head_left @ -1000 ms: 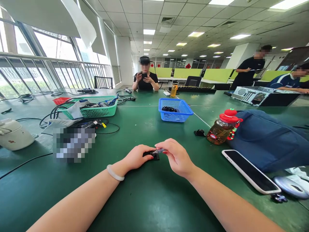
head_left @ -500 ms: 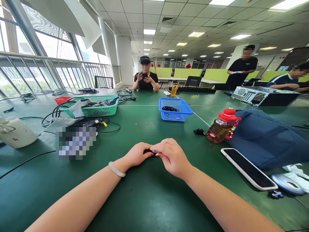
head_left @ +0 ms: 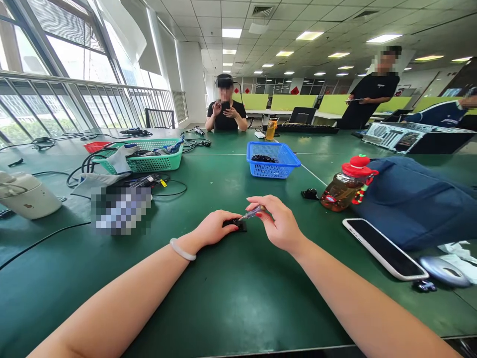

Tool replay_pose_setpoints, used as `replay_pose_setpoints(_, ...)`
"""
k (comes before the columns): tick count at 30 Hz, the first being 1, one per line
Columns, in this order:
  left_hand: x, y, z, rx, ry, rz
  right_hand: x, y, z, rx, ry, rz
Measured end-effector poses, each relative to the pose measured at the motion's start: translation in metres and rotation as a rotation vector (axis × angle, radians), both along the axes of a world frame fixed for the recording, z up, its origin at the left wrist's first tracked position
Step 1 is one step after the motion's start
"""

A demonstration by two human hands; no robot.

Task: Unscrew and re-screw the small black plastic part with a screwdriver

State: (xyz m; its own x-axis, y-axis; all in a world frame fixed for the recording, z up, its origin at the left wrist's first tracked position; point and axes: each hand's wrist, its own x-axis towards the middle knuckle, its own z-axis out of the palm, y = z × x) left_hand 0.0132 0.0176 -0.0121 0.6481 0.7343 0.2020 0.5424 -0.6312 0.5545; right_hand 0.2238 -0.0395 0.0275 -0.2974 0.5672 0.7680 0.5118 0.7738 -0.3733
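Observation:
My left hand (head_left: 214,227), with a pale bangle at the wrist, holds a small flat black part (head_left: 241,226) against the green table. Its fingers cover much of the part, so I cannot make out its kind. A small screwdriver (head_left: 254,213) with a see-through handle is pinched in my right hand (head_left: 278,221). The screwdriver slants down to the left, its tip at the black part; whether it touches a screw is too small to tell.
A blue basket (head_left: 274,171) with black pieces stands ahead. Left are a green basket (head_left: 164,161) and cables. To the right lie a small black piece (head_left: 310,194), a bottle (head_left: 345,186), a blue bag (head_left: 410,204) and a phone (head_left: 385,248). A person (head_left: 226,109) sits opposite.
My right hand has drawn back to the right from the black part, bringing the screwdriver into plain view. More of the black part shows. The head view has tipped slightly downward.

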Motion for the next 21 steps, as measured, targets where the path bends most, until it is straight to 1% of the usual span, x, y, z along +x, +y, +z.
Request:
replay_pose_setpoints(4, 0.0002, 0.0004, 0.0004, -0.011, 0.001, -0.011, 0.0022, -0.0048, 0.0020, -0.004, 0.092, 0.005)
replay_pose_setpoints(11, 0.0009, 0.0008, 0.0008, -0.019, -0.004, -0.004, -0.0033, -0.0020, -0.0050, 0.052, -0.044, 0.023)
replay_pose_setpoints(14, 0.0016, -0.0004, 0.0019, -0.021, -0.016, -0.023, -0.0052, -0.0028, -0.0062, 0.112, -0.096, 0.070)
replay_pose_setpoints(17, 0.0025, -0.0010, 0.0027, -0.022, -0.011, -0.018, -0.0051, -0.0068, -0.0038, 0.151, -0.056, 0.097)
replay_pose_setpoints(21, 0.0033, -0.0008, 0.0030, -0.036, 0.002, -0.007, -0.0033, -0.0076, -0.0020, 0.140, -0.014, 0.071)
